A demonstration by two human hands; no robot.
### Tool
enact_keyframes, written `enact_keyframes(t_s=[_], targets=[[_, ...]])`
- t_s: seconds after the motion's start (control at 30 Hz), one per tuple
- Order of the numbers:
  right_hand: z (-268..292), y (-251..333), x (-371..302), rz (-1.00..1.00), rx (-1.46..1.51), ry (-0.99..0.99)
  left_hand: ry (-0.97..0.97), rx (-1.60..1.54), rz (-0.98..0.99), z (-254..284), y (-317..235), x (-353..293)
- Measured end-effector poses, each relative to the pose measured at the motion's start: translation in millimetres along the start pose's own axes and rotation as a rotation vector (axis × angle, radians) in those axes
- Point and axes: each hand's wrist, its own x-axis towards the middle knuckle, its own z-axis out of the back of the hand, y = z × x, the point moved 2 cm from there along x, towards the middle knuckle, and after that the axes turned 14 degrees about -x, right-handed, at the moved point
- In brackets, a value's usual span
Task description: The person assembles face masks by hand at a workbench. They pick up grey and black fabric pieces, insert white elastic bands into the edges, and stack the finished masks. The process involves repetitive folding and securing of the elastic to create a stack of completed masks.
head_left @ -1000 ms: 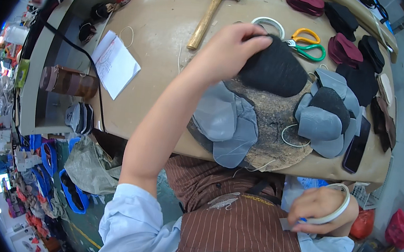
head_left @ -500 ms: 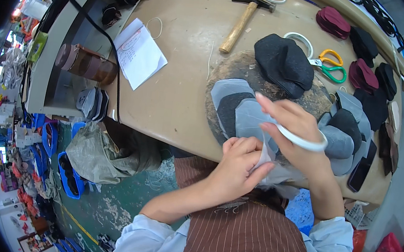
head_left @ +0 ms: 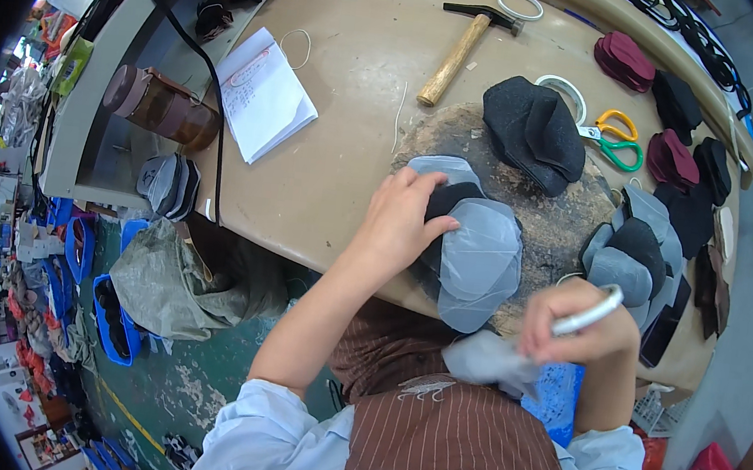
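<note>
Flat grey and black fabric pieces [head_left: 482,264] lie overlapped on the left front of a round, worn block [head_left: 546,239]. My left hand [head_left: 399,219] grips their left side, fingers on the black piece and thumb on the grey one. My right hand [head_left: 583,325], slightly blurred, is closed around a narrow white roll of tape [head_left: 590,313] to the right of the pieces, near the table edge. Below it hangs a crumpled translucent film [head_left: 492,359]; whether my fingers hold it I cannot tell. A stack of black fabric pieces [head_left: 534,132] rests on the block's far side.
More grey and black pieces [head_left: 636,253] lie to the right, beside a dark phone [head_left: 663,329]. Scissors [head_left: 620,141], another tape roll [head_left: 564,91] and a hammer [head_left: 460,56] lie farther back. Maroon stacks [head_left: 624,61] are at the far right; papers [head_left: 262,99] and a bottle [head_left: 165,112] at the left.
My left hand has left the film near the table edge and moved up-left onto the fabric pieces. My right hand, with the tape roll, has moved down and right, away from the pieces.
</note>
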Motion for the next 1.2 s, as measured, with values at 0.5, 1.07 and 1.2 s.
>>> enact_keyframes(t_s=[0.5, 1.07, 1.2], targets=[[-4.5, -23.1, 6.8, -0.004, -0.537, -0.709, -0.028, -0.968, 0.175, 13.9, -0.9, 0.0], [7.0, -6.4, -70.8, 0.032, -0.427, -0.636, -0.198, 0.012, -0.188, -68.5, -80.1, 140.4], [6.8, 1.1, -59.6, 0.021, -0.515, -0.619, -0.373, 0.136, -0.471, -49.2, -74.3, 111.2]])
